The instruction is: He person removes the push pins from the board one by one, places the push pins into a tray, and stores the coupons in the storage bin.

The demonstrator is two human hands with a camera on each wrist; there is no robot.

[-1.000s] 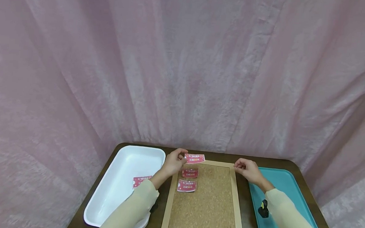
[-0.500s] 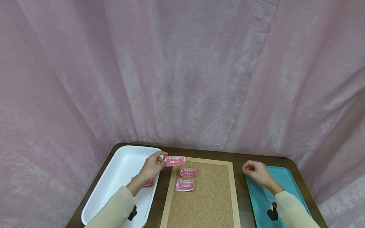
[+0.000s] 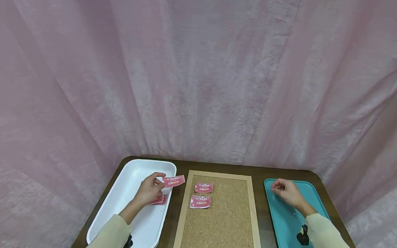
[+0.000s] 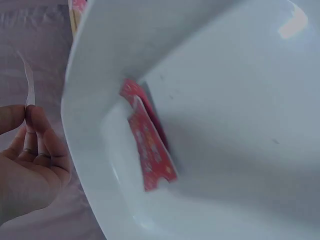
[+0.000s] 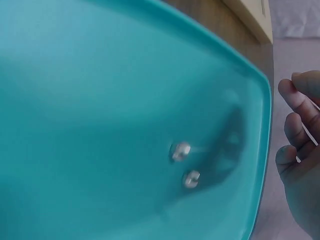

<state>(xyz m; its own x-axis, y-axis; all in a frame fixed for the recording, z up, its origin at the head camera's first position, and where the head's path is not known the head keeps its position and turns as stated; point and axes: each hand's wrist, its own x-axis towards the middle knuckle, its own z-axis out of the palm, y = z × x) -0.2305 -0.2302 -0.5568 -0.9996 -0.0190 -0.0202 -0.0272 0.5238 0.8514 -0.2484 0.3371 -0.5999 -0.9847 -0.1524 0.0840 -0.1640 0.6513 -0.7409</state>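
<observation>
Apparently stowing, left hand [image 3: 148, 190] pinches a coupon [image 3: 174, 181], likely needing release into the tray [image 3: 129, 184] below; right hand [image 3: 289, 194] narrow-fingered, load unclear.

The head view faces forward and down over the counter [image 3: 266, 227]; the left wrist view shows the white tray [image 4: 225, 100] closely, the right the teal tray [image 5: 100, 150]; the head shares both.

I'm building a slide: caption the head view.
Left hand pinches a red coupon near a corkboard bearing two more; right hand above a teal tray.
</observation>
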